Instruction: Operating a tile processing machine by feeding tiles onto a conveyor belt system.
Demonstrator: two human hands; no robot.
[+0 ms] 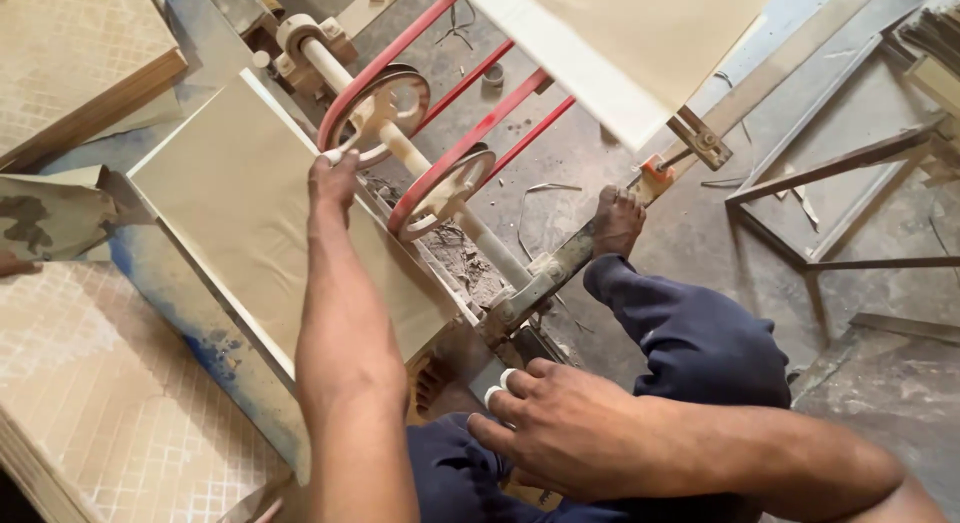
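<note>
At far left, stacked boards [90, 383] with a pale diamond-lattice texture lie flat beside a dusty, blue-stained surface. Next to them a smooth beige rectangular tile [250, 203] rests on the cutting rig, its long axis running from upper left to lower right. The left hand [335, 178] presses its far edge, fingers flat, clasping nothing. Two red-rimmed wheels [440, 188] ride a cream-coloured shaft [405, 148] just beyond. Lower right, the right hand [560, 428], white-taped fingertips loosely curled and empty, rests on a dark blue trouser knee [690, 333]. A bare foot [617, 221] braces on the metal frame.
</note>
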